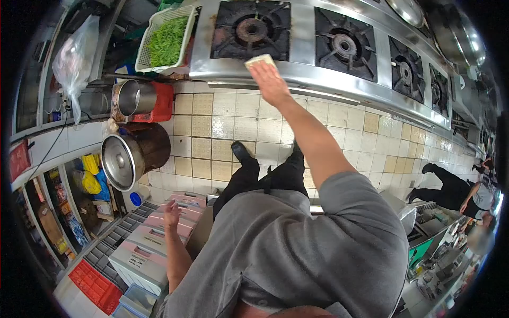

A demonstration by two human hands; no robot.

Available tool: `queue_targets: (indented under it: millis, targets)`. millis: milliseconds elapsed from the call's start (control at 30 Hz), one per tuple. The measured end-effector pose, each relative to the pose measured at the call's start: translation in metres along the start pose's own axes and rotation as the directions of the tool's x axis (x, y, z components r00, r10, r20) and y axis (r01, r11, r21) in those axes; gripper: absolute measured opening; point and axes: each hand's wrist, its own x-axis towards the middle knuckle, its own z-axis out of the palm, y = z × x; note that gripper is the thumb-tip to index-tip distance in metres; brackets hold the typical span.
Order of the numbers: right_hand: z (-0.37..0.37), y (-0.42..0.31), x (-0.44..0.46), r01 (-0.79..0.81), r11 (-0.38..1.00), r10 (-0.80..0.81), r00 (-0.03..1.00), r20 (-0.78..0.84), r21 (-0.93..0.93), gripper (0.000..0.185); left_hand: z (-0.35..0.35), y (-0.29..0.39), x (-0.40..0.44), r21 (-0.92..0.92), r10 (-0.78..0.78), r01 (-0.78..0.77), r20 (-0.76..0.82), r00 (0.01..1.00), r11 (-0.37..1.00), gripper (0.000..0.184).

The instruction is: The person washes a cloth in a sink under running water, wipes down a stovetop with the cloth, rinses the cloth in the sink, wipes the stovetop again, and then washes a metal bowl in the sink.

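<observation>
My right hand [271, 84] reaches out over the front of the steel stove [307, 72]. Under its fingers is a pale yellow cloth [261, 59], held against the steel edge just below the leftmost burner [251, 30]. Part of the cloth is hidden by the fingers. My left hand [172, 214] hangs low on the left, near the pink and white storage boxes [154, 237]. Its fingers are loosely bent and apart, with nothing in them.
Left of the stove stands a white basket of green vegetables [168, 42]. Below it are a steel pot [130, 98], a red crate [161, 102] and a large lidded pot [119, 161]. A person in dark trousers [445, 188] is farther right on the tiled floor [339, 135].
</observation>
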Motion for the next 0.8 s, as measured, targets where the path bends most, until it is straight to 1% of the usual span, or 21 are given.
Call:
queue_targets:
  millis: [100,167,200,300,400,467,500,567,633,667,767,800]
  targets:
    - [-0.009,0.086,-0.078,-0.053,0.998,0.052,0.999,-0.008,-0.033,0.064,0.038,0.02,0.001,-0.074,-0.007,0.01,0.047,0.999,0.997,0.042]
    - [-0.018,0.138,-0.124,-0.076,0.995,0.077,0.997,0.003,-0.056,0.065,0.082,0.058,-0.02,0.043,-0.016,0.015,0.029,0.999,0.999,0.043]
    - [-0.017,0.164,-0.147,-0.091,0.991,0.09,0.996,-0.008,-0.099,0.064,0.104,0.077,-0.034,0.1,-0.02,0.018,0.017,1.0,0.995,0.044]
    - [-0.022,0.244,-0.216,-0.169,0.981,0.167,0.985,-0.032,-0.09,0.063,0.153,0.076,-0.041,0.138,0.017,-0.037,0.145,0.989,0.99,0.045]
    - [-0.021,0.317,-0.279,-0.237,0.967,0.23,0.97,-0.083,-0.093,0.062,0.204,0.106,-0.072,0.23,0.014,-0.067,0.227,0.974,0.971,0.047]
    - [-0.025,0.362,-0.317,-0.295,0.949,0.288,0.954,-0.079,-0.106,0.063,0.233,0.128,-0.093,0.279,-0.023,-0.042,0.226,0.974,0.959,0.046]
    - [-0.03,0.383,-0.335,-0.34,0.927,0.336,0.94,-0.054,-0.16,0.063,0.243,0.14,-0.103,0.299,-0.041,-0.028,0.222,0.974,0.954,0.046]
    - [-0.04,0.419,-0.365,-0.409,0.873,0.422,0.907,-0.011,-0.265,0.064,0.252,0.163,-0.118,0.353,-0.019,-0.06,0.217,0.976,0.934,0.045]
    - [-0.044,0.453,-0.393,-0.47,0.842,0.476,0.878,-0.044,-0.264,0.066,0.253,0.177,-0.121,0.382,0.024,-0.103,0.206,0.978,0.919,0.044]
    - [-0.045,0.468,-0.407,-0.5,0.825,0.505,0.862,-0.057,-0.263,0.067,0.256,0.18,-0.123,0.329,0.049,-0.097,0.153,0.987,0.939,0.044]
    - [-0.046,0.514,-0.444,-0.61,0.754,0.589,0.792,-0.161,-0.244,0.07,0.26,0.201,-0.13,0.356,0.094,-0.144,0.154,0.984,0.924,0.043]
    - [-0.054,0.531,-0.462,-0.675,0.725,0.658,0.737,-0.156,-0.136,0.069,0.26,0.203,-0.126,0.376,0.107,-0.169,0.178,0.978,0.911,0.044]
